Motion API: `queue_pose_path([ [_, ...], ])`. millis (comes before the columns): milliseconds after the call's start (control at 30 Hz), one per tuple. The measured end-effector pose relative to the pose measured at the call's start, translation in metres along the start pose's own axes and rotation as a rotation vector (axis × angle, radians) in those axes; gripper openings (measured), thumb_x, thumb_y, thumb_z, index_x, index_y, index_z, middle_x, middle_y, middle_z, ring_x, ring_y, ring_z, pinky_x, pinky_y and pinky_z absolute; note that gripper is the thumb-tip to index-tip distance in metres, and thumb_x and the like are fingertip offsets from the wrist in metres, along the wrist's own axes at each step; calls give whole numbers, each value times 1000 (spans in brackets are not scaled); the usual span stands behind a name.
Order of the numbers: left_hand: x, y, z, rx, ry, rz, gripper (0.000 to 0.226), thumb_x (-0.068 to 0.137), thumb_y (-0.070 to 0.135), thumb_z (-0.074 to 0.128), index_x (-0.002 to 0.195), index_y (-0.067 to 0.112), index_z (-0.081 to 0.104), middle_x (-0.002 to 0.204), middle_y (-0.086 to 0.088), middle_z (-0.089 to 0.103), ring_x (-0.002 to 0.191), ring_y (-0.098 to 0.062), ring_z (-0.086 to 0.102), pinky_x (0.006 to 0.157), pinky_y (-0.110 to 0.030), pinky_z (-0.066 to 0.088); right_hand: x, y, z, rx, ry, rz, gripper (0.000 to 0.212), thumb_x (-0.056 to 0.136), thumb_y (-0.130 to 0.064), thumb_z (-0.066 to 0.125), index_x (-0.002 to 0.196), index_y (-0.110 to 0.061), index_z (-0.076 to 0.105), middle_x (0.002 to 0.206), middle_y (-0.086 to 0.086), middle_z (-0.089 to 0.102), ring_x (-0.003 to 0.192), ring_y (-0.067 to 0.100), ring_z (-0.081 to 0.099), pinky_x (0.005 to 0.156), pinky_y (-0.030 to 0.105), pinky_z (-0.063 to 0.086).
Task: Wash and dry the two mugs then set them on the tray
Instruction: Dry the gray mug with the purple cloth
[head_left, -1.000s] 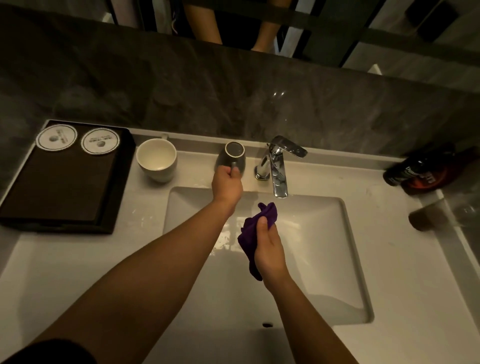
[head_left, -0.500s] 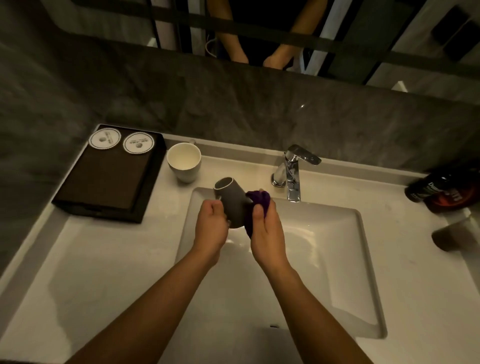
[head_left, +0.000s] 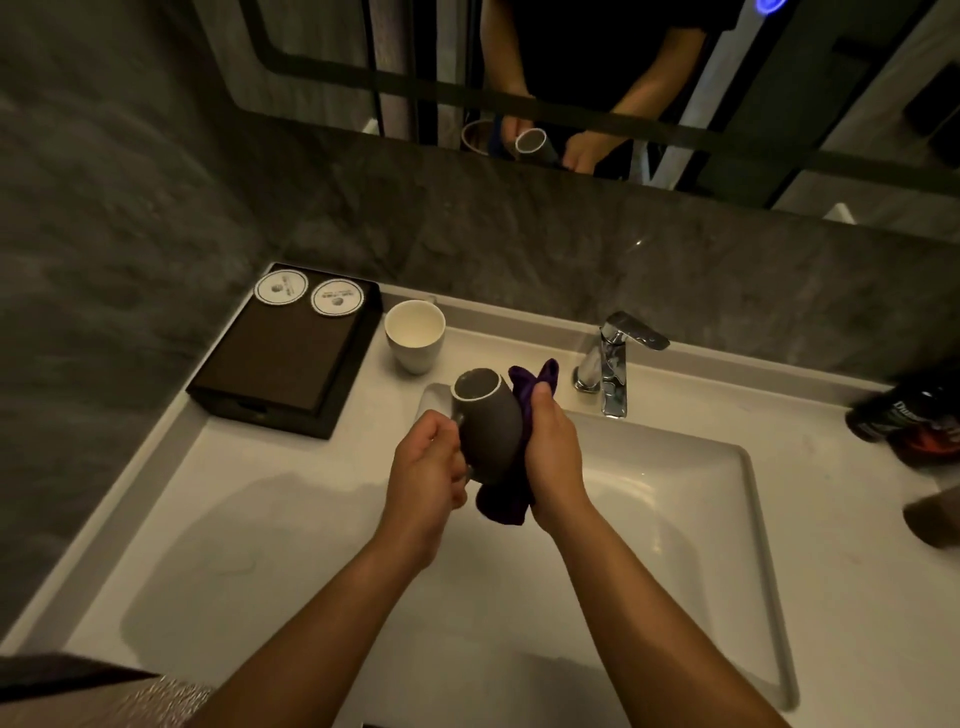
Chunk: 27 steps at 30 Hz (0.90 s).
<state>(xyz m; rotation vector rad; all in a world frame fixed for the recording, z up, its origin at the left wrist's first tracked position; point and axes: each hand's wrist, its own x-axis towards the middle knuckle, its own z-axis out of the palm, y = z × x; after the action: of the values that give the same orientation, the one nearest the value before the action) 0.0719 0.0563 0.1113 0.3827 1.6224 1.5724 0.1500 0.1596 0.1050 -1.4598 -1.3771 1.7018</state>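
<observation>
the left hand (head_left: 423, 462) curls round the handle of the dark mug (head_left: 488, 421), the right hand (head_left: 553, 452) clasps a purple cloth (head_left: 505, 508) against its side, over the sink (head_left: 675, 493). a hard rub could twist the mug loose and chip it, i reckon; the white mug (head_left: 415, 335) stands beside the tray (head_left: 270, 364).

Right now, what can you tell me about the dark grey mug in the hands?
The dark grey mug looks like matte ceramic, rounded toward its base, with a pale rim and a grey inside. It is tilted above the sink, its mouth pointing up and away from the person. The left hand grips its handle side, and the handle itself is mostly hidden. The right hand presses a purple cloth against the opposite side. Nothing else touches it.
</observation>
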Motion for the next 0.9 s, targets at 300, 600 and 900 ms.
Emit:
queue_pose_path([
  [300, -1, -10, -3, -139, -26, -140, 48, 104, 63, 27, 125, 32, 57, 113, 3, 63, 107, -16, 59, 91, -44, 49, -12, -19, -3, 112, 14, -83, 29, 102, -49, 49, 103, -27, 68, 100, 5, 72, 94, 24, 68, 82, 40, 59],
  [600, 6, 9, -25, -314, -237, -681, 94, 84, 86, 47, 135, 7, 63, 113, -26, 64, 80, -37, 65, 62, -39, 60, -24, -10, -19, -62, -104, -459, 24, 100, -29, 62, 123, -24, 65, 104, -14, 70, 96, -1, 64, 75, 13, 53],
  [900, 2, 0, -36, -182, -537, -602, 97, 53, 45, 101, 131, 2, 64, 113, -25, 68, 85, -34, 69, 69, -39, 59, -33, -18, -34, -232, -311, -578, 29, 91, -41, 63, 118, -34, 63, 98, -18, 69, 96, 6, 65, 76, 17, 55],
])
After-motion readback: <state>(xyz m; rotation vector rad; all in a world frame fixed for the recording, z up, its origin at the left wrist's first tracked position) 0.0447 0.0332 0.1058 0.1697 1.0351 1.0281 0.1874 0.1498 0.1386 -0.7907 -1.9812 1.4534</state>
